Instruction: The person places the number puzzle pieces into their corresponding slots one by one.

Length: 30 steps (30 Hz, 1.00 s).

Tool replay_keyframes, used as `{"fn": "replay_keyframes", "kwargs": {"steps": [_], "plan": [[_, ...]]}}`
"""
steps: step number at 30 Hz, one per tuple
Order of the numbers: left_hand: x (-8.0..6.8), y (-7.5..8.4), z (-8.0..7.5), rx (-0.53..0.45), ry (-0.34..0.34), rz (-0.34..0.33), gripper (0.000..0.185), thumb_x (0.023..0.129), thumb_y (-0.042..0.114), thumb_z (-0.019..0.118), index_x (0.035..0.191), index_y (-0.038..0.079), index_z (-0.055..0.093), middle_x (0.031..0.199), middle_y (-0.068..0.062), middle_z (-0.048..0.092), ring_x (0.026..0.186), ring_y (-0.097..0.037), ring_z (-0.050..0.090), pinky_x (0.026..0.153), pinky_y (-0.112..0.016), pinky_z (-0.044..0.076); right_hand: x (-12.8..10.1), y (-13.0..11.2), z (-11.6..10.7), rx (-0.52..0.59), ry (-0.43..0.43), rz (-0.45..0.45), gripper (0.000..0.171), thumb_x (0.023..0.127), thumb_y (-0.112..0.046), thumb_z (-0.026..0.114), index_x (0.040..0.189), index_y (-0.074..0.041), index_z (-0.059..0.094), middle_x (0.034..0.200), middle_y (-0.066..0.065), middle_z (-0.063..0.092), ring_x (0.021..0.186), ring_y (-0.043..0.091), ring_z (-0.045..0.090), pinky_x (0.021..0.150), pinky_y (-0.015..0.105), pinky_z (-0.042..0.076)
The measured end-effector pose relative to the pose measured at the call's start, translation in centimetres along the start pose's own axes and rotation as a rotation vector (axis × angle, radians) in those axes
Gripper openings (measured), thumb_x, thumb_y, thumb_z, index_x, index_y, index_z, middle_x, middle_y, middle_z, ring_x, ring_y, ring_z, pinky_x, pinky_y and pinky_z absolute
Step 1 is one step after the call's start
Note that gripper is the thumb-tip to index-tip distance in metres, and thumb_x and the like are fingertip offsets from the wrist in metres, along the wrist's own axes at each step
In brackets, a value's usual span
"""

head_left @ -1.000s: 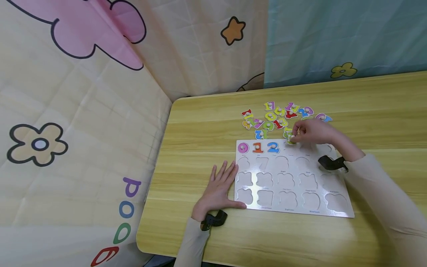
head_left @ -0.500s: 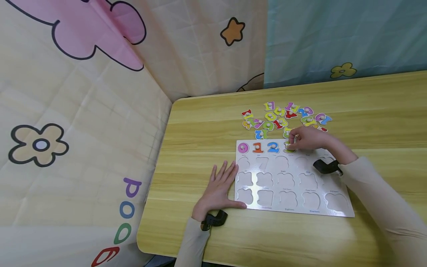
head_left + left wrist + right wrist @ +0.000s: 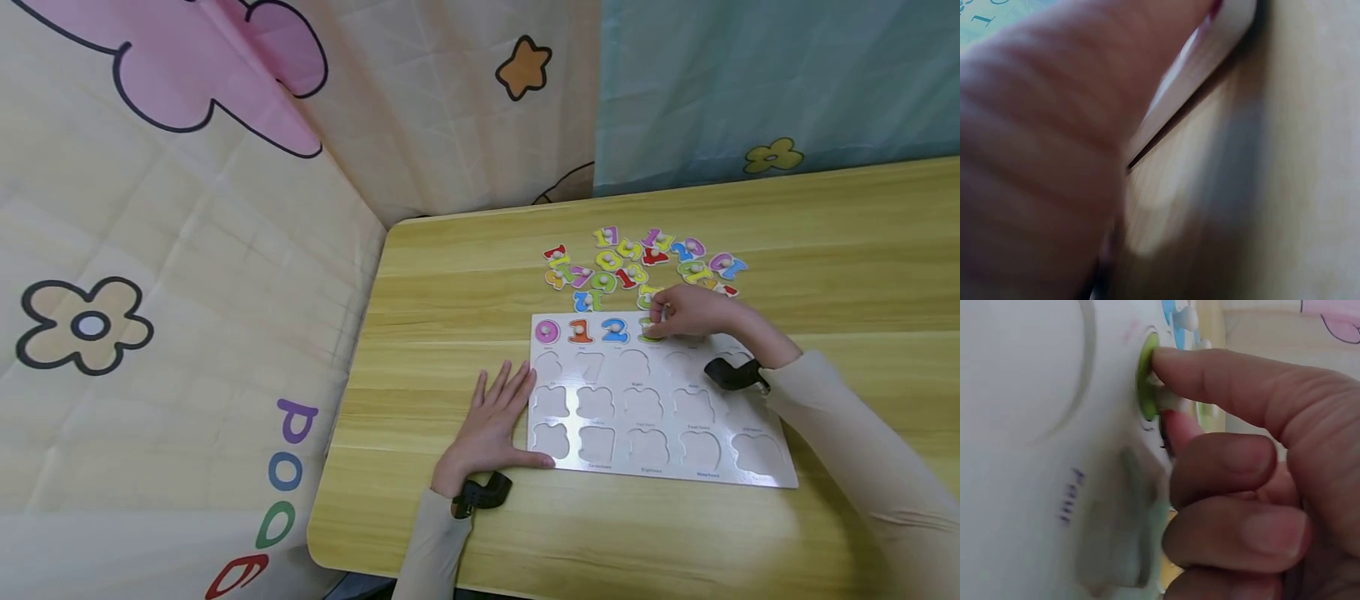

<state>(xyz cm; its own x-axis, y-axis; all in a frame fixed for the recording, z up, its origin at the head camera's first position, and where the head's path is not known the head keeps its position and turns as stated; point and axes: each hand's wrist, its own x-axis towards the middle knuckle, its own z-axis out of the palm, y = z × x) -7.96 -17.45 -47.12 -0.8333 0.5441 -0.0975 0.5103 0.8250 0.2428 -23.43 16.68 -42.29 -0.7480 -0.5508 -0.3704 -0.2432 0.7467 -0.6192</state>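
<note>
A white number puzzle board lies on the wooden table. Its top row holds a pink 0, an orange 1 and a blue 2. My right hand pinches the peg of a green number piece at the fourth slot of that row; the wrist view shows fingertips on the green piece against the board. My left hand lies flat on the table, thumb against the board's left edge.
A pile of loose coloured number pieces lies just beyond the board. Patterned cloth sheets hang to the left and behind the table. The table's left edge is close to my left hand.
My right hand carried the green piece from the loose pile down to the board's fourth top slot, then held still there. The left hand has not moved.
</note>
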Motion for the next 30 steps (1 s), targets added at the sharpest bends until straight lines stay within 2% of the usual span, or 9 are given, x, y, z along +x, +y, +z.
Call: {"fn": "replay_keyframes", "kwargs": {"steps": [3, 5, 7, 12, 15, 23, 30], "plan": [[0.0, 0.1, -0.1, -0.011, -0.001, 0.002, 0.123, 0.067, 0.076, 0.064, 0.153, 0.01, 0.006, 0.159, -0.004, 0.0, 0.143, -0.026, -0.008, 0.111, -0.051, -0.009, 0.2, 0.1, -0.7, -0.005, -0.042, 0.014, 0.03, 0.085, -0.036, 0.07, 0.085, -0.009, 0.06, 0.068, 0.002, 0.049, 0.062, 0.019, 0.045, 0.055, 0.03, 0.033], [0.0, 0.1, -0.1, -0.017, -0.007, 0.0, 0.124, 0.067, 0.076, 0.064, 0.153, 0.01, 0.005, 0.159, -0.003, 0.0, 0.143, -0.025, -0.009, 0.111, -0.05, -0.01, 0.7, 0.3, -1.4, -0.002, -0.026, 0.023, 0.032, 0.086, -0.038, 0.069, 0.085, -0.007, 0.06, 0.069, 0.003, 0.049, 0.064, 0.019, 0.045, 0.055, 0.03, 0.032], [0.0, 0.1, -0.1, -0.017, -0.013, -0.005, 0.124, 0.067, 0.076, 0.064, 0.153, 0.01, 0.005, 0.159, -0.002, -0.001, 0.143, -0.025, -0.009, 0.111, -0.05, -0.01, 1.4, 0.7, -2.1, 0.021, 0.049, 0.037, 0.033, 0.088, -0.038, 0.067, 0.086, -0.005, 0.059, 0.07, 0.004, 0.049, 0.063, 0.02, 0.044, 0.054, 0.031, 0.032], [-0.1, 0.0, -0.1, -0.021, -0.01, -0.01, 0.124, 0.066, 0.076, 0.064, 0.153, 0.011, 0.005, 0.159, -0.002, -0.002, 0.143, -0.024, -0.01, 0.111, -0.049, -0.011, 3.5, 1.6, -3.1, 0.055, 0.32, 0.135, 0.037, 0.093, -0.038, 0.059, 0.09, -0.001, 0.054, 0.068, 0.008, 0.046, 0.057, 0.023, 0.043, 0.048, 0.032, 0.032], [-0.1, 0.0, 0.0, -0.033, -0.005, -0.005, 0.123, 0.067, 0.076, 0.064, 0.153, 0.011, 0.005, 0.159, -0.002, -0.001, 0.143, -0.024, -0.009, 0.111, -0.05, -0.011, 4.0, 1.7, -3.4, 0.048, 0.409, 0.226, 0.04, 0.094, -0.041, 0.056, 0.09, -0.001, 0.053, 0.068, 0.009, 0.047, 0.056, 0.025, 0.044, 0.047, 0.033, 0.033], [-0.1, 0.1, 0.1, -0.036, 0.005, -0.001, 0.123, 0.067, 0.074, 0.066, 0.153, 0.01, 0.008, 0.159, -0.003, 0.002, 0.143, -0.025, -0.008, 0.112, -0.051, -0.009, 5.0, 1.9, -3.6, 0.023, 0.422, 0.287, 0.046, 0.094, -0.043, 0.055, 0.069, -0.004, 0.05, 0.058, 0.006, 0.043, 0.054, 0.024, 0.044, 0.051, 0.034, 0.032], [0.0, 0.1, -0.1, -0.019, -0.004, -0.005, 0.123, 0.066, 0.075, 0.066, 0.153, 0.011, 0.007, 0.159, -0.003, 0.001, 0.143, -0.025, -0.008, 0.112, -0.051, -0.009, 5.2, 1.4, -3.6, -0.013, 0.43, 0.3, 0.043, 0.093, -0.039, 0.056, 0.07, -0.003, 0.051, 0.061, 0.008, 0.046, 0.058, 0.026, 0.045, 0.053, 0.036, 0.032]]}}
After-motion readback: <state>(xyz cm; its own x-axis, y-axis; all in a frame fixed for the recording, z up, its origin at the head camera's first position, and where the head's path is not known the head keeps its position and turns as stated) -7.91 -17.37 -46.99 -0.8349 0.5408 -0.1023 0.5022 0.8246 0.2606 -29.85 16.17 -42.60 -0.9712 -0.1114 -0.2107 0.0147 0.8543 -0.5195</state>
